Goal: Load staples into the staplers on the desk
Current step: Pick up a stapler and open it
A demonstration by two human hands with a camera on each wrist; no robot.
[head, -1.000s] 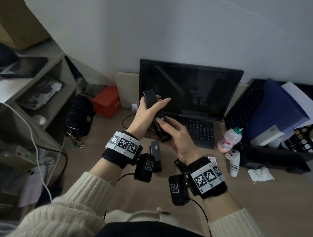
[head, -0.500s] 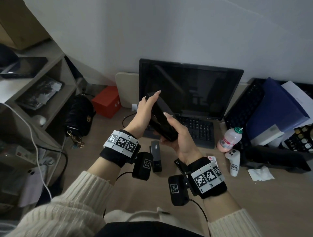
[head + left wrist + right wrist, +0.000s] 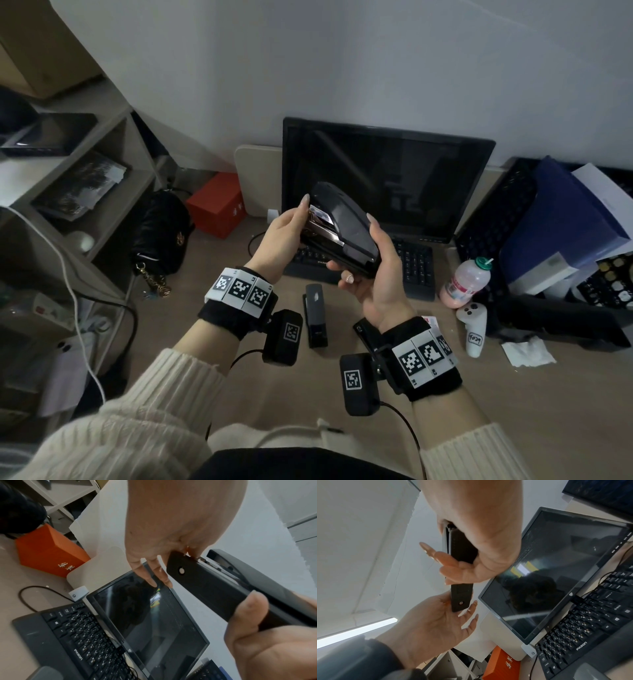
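Black glossy plastic stapler [image 3: 346,233], raised above the wooden tabletop [image 3: 513,394], sits in the right hand's [image 3: 380,284] curled fingers [image 3: 346,278] while the left hand's [image 3: 281,240] nearly straight fingers [image 3: 303,205] touch its part-open front, where the sprung lid might pinch them.

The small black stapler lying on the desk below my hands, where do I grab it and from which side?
Come straight down from above and pinch the small stapler across its two long sides near mid-length. It lies flat on the desk, narrow, pointing toward the keyboard, both flanks clear. Free a hand first: the right hand grips the larger stapler.
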